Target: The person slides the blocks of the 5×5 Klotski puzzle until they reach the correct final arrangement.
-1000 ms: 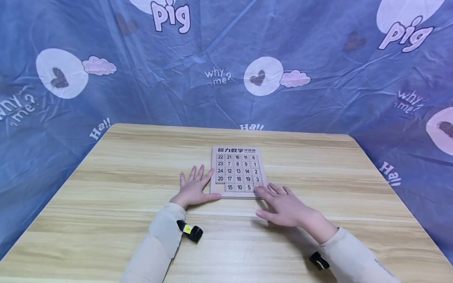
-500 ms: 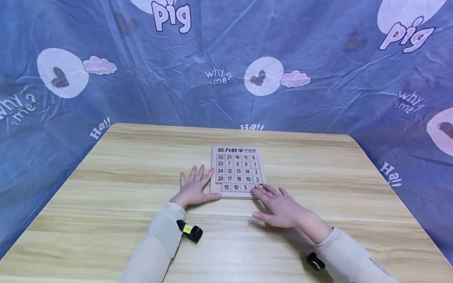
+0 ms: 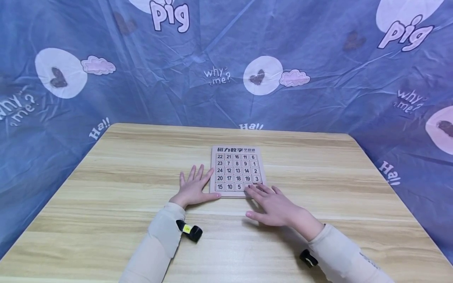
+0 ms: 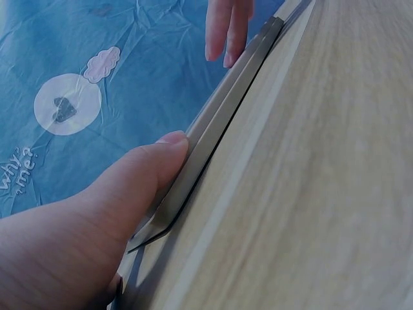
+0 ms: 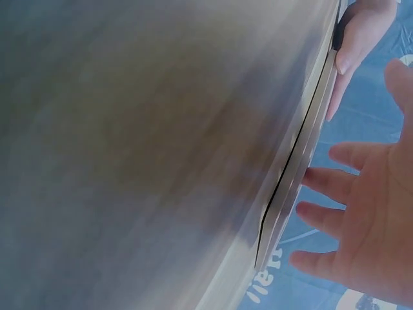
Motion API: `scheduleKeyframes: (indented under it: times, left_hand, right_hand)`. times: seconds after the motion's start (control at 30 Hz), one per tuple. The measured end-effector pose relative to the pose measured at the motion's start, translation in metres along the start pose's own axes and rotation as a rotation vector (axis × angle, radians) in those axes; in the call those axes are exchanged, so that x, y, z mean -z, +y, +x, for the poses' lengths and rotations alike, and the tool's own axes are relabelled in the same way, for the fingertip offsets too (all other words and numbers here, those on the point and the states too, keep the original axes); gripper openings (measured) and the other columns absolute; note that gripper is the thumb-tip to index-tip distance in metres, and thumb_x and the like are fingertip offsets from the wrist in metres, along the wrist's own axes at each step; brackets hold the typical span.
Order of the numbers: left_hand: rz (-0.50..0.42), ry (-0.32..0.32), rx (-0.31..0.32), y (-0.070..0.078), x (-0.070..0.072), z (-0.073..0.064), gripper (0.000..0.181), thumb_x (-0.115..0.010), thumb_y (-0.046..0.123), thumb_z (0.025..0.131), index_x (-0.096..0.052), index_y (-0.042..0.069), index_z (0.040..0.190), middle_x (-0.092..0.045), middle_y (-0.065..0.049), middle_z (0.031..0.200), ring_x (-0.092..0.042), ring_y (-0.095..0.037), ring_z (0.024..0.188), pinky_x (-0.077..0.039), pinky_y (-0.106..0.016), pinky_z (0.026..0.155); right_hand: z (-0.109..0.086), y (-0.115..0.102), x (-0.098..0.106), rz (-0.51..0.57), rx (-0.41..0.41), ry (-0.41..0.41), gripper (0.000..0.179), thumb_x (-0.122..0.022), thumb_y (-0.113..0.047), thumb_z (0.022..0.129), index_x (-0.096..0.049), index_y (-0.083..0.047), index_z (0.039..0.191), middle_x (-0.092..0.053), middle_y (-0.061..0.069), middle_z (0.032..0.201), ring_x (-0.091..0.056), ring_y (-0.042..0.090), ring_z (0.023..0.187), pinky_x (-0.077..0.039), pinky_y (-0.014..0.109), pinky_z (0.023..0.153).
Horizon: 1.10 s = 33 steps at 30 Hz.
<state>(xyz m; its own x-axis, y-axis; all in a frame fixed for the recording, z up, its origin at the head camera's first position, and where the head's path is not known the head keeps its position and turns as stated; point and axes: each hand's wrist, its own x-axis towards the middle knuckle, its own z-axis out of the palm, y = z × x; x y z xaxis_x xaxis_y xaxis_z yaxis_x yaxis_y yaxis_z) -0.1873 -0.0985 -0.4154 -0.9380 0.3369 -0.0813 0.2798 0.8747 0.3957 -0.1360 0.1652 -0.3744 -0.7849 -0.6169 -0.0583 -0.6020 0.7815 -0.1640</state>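
A number sliding puzzle point(image 3: 233, 194) lies flat on the table, with rows of numbered square tiles and black Chinese characters along its top. My left hand point(image 3: 192, 192) has its fingers spread on the puzzle's left side. Its thumb point(image 4: 169, 150) rests on the near edge in the left wrist view. My right hand point(image 3: 274, 206) reaches in from the right with extended fingers. One fingertip touches the tile 4 point(image 3: 249, 186) in the bottom row, beside tile 5 point(image 3: 239, 186). That row's right end is partly hidden under the right-hand fingers point(image 5: 329, 184).
The wooden table point(image 3: 141, 157) stretches round the puzzle on all sides. Behind it hangs a blue printed cloth point(image 3: 170, 94). Black wrist devices are strapped by the left sleeve point(image 3: 166, 224) and the right sleeve point(image 3: 339, 247).
My right hand has moved left, sliding the bottom row of tiles with it. Tile 15 now fills the lower left corner, where a gap was. The left hand has stayed put.
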Motion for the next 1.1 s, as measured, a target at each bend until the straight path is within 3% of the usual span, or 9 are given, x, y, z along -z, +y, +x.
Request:
scheduleKeyframes:
  times: [0.4, 0.73, 1.1]
  left_hand:
    - [0.007, 0.005, 0.002, 0.0, 0.001, -0.001, 0.094, -0.044, 0.075, 0.064, -0.013, 0.028, 0.139, -0.002, -0.01, 0.142, 0.009, -0.03, 0.127, 0.015, -0.055, 0.091]
    - [-0.005, 0.002, -0.005, 0.002, 0.002, -0.001, 0.093, -0.045, 0.074, 0.064, -0.013, 0.028, 0.139, -0.002, -0.01, 0.142, 0.009, -0.029, 0.127, 0.015, -0.056, 0.091]
    - [-0.008, 0.004, -0.001, 0.001, 0.002, 0.0, 0.093, -0.046, 0.073, 0.064, -0.014, 0.028, 0.138, -0.002, -0.01, 0.142, 0.009, -0.029, 0.127, 0.015, -0.055, 0.091]
  right_hand:
    - [0.019, 0.014, 0.011, 0.052, 0.005, 0.006, 0.069, -0.04, -0.053, 0.084, -0.027, -0.009, 0.136, -0.032, 0.009, 0.135, -0.024, 0.036, 0.122, -0.016, 0.06, 0.092]
    - [0.063, 0.053, 0.018, 0.088, -0.175, 0.007, 0.071, -0.036, -0.053, 0.086, -0.02, -0.005, 0.137, -0.022, 0.013, 0.139, -0.016, 0.041, 0.122, -0.011, 0.061, 0.092]
    - [0.088, 0.063, 0.013, 0.18, -0.269, -0.03, 0.077, -0.033, -0.059, 0.083, -0.016, -0.007, 0.138, -0.02, 0.012, 0.14, -0.011, 0.036, 0.125, -0.005, 0.059, 0.094]
